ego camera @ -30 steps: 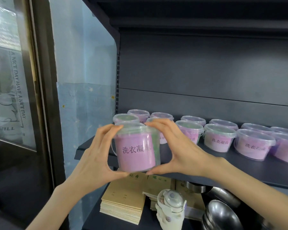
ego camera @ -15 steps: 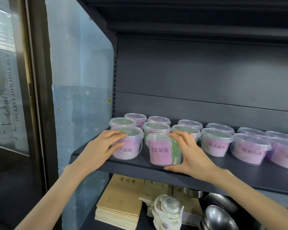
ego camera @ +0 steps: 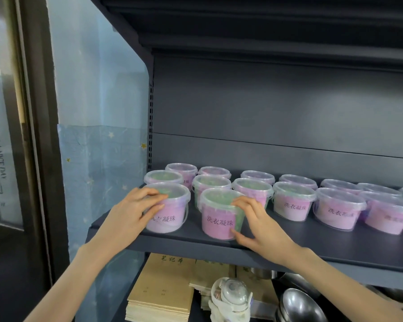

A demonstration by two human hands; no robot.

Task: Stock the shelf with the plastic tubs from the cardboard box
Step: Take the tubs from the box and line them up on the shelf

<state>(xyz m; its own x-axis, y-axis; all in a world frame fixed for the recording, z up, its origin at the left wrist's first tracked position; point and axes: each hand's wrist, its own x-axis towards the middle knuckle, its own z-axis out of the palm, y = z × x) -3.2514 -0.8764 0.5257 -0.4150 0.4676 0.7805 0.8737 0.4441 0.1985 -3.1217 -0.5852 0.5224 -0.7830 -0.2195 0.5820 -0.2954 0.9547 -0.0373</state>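
Several clear plastic tubs with pink and green contents stand in rows on the dark shelf (ego camera: 312,240). At the shelf's front left stands a pink tub (ego camera: 172,212); my left hand (ego camera: 128,217) cups its left side, fingers curled over the rim and wall. Just to the right, a second front tub (ego camera: 216,219) with a pink label and a green side rests on the shelf. My right hand (ego camera: 256,226) grips this one, fingers on its rim and thumb low on its wall. The cardboard box is out of view.
More tubs (ego camera: 337,210) fill the shelf to the right edge. The shelf below holds tan notebooks (ego camera: 163,289), a small white bottle (ego camera: 233,298) and steel bowls (ego camera: 298,307). A glass door (ego camera: 7,135) stands at the left.
One second ago both hands held the two tubs together in front of the shelf. Since then both tubs have been set side by side on the shelf's front left, one hand on each.
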